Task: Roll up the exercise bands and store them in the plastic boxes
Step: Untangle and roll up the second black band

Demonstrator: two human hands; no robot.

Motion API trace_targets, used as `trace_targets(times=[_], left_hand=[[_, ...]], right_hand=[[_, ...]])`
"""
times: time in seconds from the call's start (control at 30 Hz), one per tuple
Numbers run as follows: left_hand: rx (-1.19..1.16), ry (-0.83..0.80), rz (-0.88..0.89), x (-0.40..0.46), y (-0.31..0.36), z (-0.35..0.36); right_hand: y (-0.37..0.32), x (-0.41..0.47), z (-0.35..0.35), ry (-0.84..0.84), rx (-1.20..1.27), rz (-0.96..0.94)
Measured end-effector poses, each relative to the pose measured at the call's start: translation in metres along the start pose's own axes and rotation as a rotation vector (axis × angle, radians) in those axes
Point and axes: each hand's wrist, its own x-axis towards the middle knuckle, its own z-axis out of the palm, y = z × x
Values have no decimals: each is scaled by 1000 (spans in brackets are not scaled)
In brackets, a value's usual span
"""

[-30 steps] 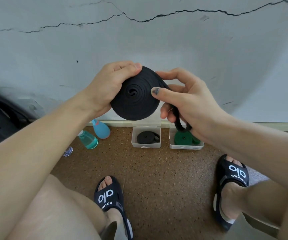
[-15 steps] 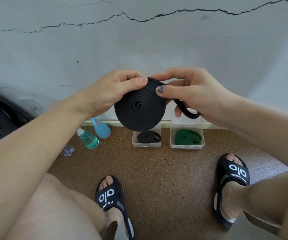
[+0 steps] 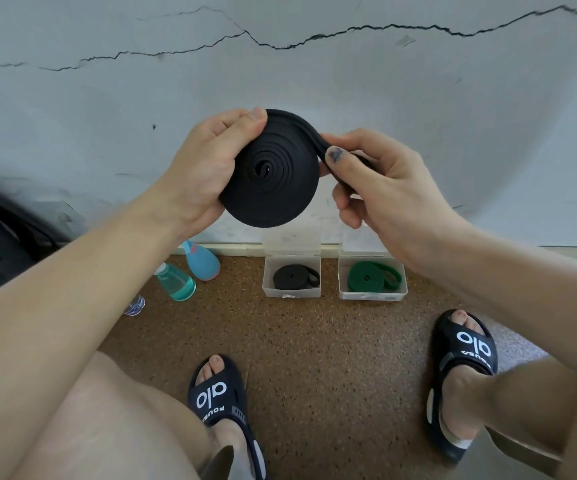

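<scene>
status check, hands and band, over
Left hand grips black band roll. Right hand pinches its loose tail. Both boxes on the floor already hold bands. Nothing in the way.

The two clear plastic boxes stand side by side against the wall at twelve o'clock, their lids raised at the back, so each is reachable only from above or the front. The left box [image 3: 291,291] already holds a black coil [image 3: 295,276]; the right box [image 3: 372,294] holds a green coil [image 3: 373,277]. At ten o'clock two spray bottles [image 3: 190,271] crowd the floor. Bare cork floor [image 3: 332,341] lies open between the sandalled feet [image 3: 460,372].
</scene>
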Motion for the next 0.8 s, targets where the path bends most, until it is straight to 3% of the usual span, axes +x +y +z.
trace_targets(times=[0.5,0.63,0.8], left_hand=[[-233,256,-126,5,-3,35],[-231,345,-129,10,-11,45],[-122,223,-226,11,-19,34]], right_hand=[[-1,7,34,189,167,68],[5,6,47,261,45,57],[7,13,42,264,-104,39]])
